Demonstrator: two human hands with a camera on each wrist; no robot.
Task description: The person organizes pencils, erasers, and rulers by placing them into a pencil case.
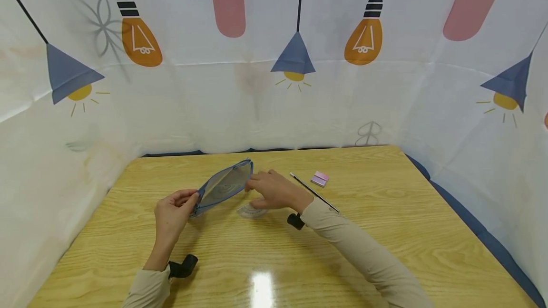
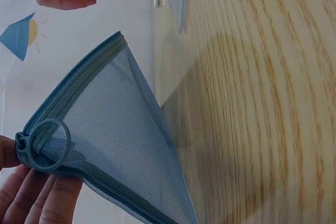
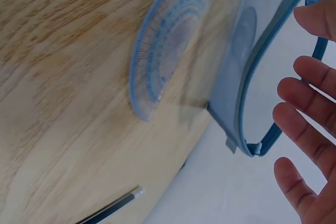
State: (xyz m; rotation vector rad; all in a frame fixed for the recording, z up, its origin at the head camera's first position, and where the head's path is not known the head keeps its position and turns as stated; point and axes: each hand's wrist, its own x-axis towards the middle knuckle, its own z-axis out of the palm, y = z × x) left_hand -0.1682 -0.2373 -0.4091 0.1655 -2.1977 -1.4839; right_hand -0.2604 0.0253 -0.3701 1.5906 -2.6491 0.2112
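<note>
My left hand pinches one end of a blue mesh zip pouch, beside the ring-shaped zipper pull. The pouch is held tilted above the table, its zipper undone and the mouth gaping toward my right hand. A rounded clear shape shows through the mesh. At the far end of the mouth, my right hand has its fingers spread and loosely bent, holding nothing. Below that hand lies a clear half-round protractor with blue markings, partly covered by the hand in the head view.
A dark pencil with a white end lies to the right, partly behind the right forearm. Past it sits a small pink and purple block. The wooden table meets a printed white curtain at the back and sides.
</note>
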